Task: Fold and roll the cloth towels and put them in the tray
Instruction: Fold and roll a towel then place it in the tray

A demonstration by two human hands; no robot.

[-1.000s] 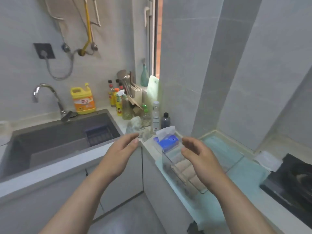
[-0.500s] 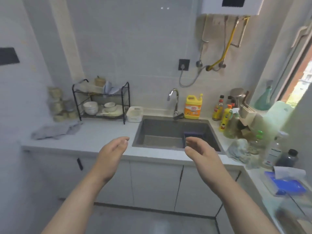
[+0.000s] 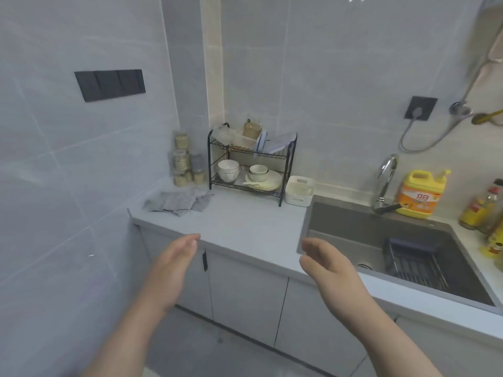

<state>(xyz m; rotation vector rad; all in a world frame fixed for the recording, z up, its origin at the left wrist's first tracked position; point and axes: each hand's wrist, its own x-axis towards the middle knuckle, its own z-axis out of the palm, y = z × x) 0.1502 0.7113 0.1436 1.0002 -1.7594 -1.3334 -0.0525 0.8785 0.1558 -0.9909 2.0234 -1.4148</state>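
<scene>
Head view: left hand (image 3: 174, 263) and right hand (image 3: 328, 268) raised near the counter (image 3: 245, 224) edge, both loosely spread, holding nothing. Grey towels (image 3: 178, 201) crumpled far left on the counter (beside the rack (image 3: 251, 164)), well apart from both hands.

Crumpled grey cloth towels (image 3: 178, 201), soft and matt, on a smooth matt pale countertop (image 3: 245, 227). Glossy tiled wall (image 3: 340, 77). Black wire metal rack (image 3: 251, 164) with glazed ceramic bowls (image 3: 228, 170). Shiny chrome faucet (image 3: 385, 178); brushed grey sink (image 3: 353, 229); glossy yellow plastic jug (image 3: 420, 194).
</scene>
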